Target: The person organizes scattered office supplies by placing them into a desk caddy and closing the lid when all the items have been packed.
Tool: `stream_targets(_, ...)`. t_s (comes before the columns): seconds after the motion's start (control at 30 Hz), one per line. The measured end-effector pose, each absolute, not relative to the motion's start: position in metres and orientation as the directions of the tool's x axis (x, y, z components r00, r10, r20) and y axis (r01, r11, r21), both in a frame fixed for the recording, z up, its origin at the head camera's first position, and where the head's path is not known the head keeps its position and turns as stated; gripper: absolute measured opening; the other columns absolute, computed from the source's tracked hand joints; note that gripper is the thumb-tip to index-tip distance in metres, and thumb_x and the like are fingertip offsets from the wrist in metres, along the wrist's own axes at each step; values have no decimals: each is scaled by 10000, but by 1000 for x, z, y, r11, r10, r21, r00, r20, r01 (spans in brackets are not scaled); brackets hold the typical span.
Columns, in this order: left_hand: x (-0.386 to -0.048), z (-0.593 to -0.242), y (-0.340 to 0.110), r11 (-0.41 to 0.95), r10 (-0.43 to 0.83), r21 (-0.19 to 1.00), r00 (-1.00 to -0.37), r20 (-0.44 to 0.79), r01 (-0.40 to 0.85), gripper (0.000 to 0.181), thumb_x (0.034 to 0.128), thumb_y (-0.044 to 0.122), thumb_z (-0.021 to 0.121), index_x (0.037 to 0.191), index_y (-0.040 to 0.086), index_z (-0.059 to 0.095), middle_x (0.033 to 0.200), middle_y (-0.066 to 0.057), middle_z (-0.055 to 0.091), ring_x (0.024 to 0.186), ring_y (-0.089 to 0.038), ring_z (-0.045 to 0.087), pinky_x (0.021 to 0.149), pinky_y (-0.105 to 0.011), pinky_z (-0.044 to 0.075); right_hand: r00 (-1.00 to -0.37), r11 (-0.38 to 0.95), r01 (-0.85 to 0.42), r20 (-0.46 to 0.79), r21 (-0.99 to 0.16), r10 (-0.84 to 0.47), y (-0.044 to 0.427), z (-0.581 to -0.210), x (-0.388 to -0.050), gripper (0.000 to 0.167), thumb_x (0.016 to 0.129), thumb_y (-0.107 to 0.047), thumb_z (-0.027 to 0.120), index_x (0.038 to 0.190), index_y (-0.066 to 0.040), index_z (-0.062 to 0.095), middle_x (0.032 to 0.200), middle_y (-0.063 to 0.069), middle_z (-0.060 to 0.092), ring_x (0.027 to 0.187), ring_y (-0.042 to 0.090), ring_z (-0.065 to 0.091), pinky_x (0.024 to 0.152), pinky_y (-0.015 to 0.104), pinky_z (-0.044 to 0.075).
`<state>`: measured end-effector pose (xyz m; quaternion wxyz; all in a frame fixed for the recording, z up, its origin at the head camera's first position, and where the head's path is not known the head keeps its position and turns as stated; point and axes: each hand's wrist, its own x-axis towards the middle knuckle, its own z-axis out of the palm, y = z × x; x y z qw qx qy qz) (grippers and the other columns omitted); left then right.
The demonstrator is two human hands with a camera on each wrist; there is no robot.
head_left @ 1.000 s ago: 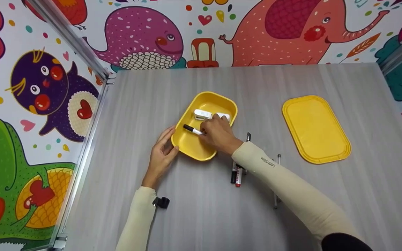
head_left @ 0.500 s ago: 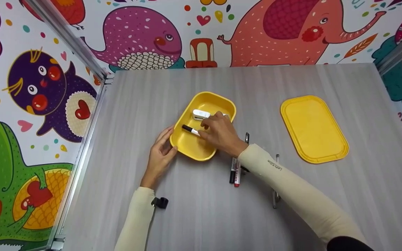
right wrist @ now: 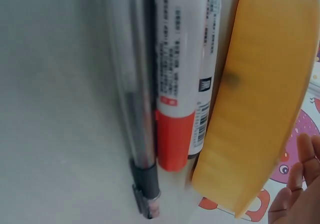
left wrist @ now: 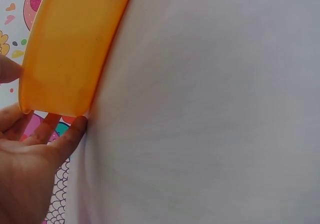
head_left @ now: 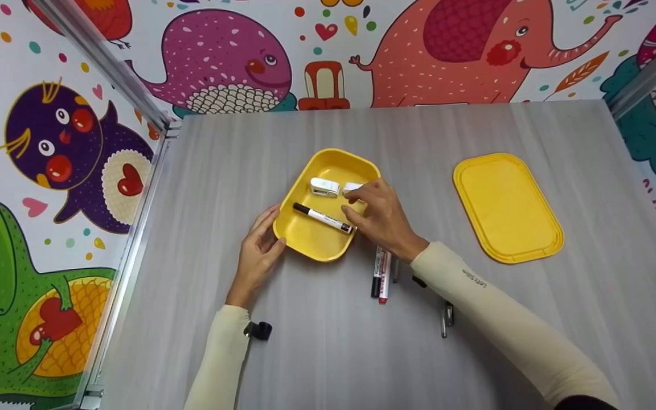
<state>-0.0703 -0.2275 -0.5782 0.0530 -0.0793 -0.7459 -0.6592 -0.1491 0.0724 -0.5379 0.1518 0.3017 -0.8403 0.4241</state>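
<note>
A yellow plastic box (head_left: 319,245) stands on the table, holding a black-and-white marker (head_left: 323,218) and a small white stapler (head_left: 324,187). Another white object (head_left: 353,187), partly covered by fingers, sits beside the stapler. My left hand (head_left: 255,257) rests against the box's left corner; in the left wrist view its fingertips touch the outer end wall. Over the box's right rim hovers my right hand (head_left: 382,216), thumb and index finger apart, nothing held. Beneath its wrist lie a red-capped marker (right wrist: 175,79), a black-capped marker (head_left: 376,279) and a grey pen (right wrist: 132,84).
A flat yellow lid (head_left: 509,208) lies right of the box. Slim pens (head_left: 443,322) rest beneath the right forearm. A printed cartoon wall (head_left: 220,62) borders the grey table (head_left: 305,341) at the back, with another panel on the left.
My right hand has let go of the marker in the box and drawn back to the right, so the whole marker shows. My left hand keeps its place at the box.
</note>
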Motion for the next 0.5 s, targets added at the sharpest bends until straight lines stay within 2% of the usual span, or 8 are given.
stream_targets(0.27, -70, -580, -229, 117, 51, 974, -980, 190, 195, 642, 999, -116, 694, 1608, -72, 494, 1699, -211, 428, 1577, -374, 413, 1256, -473, 405, -775, 449, -632, 528, -632, -347, 85, -534, -141, 175, 999, -172, 820, 1143, -74, 810, 1101, 69, 805, 996, 282, 577, 907, 425, 439)
stream_targets(0.5, -71, -579, -229, 112, 49, 974, -980, 192, 197, 643, 993, -124, 695, 1603, -74, 500, 1695, -216, 433, 1574, -369, 415, 1238, -391, 430, -771, 442, -636, 550, -633, -322, 95, -537, -133, 164, 984, -150, 835, 1125, -72, 804, 1073, 62, 803, 991, 287, 580, 895, 416, 442)
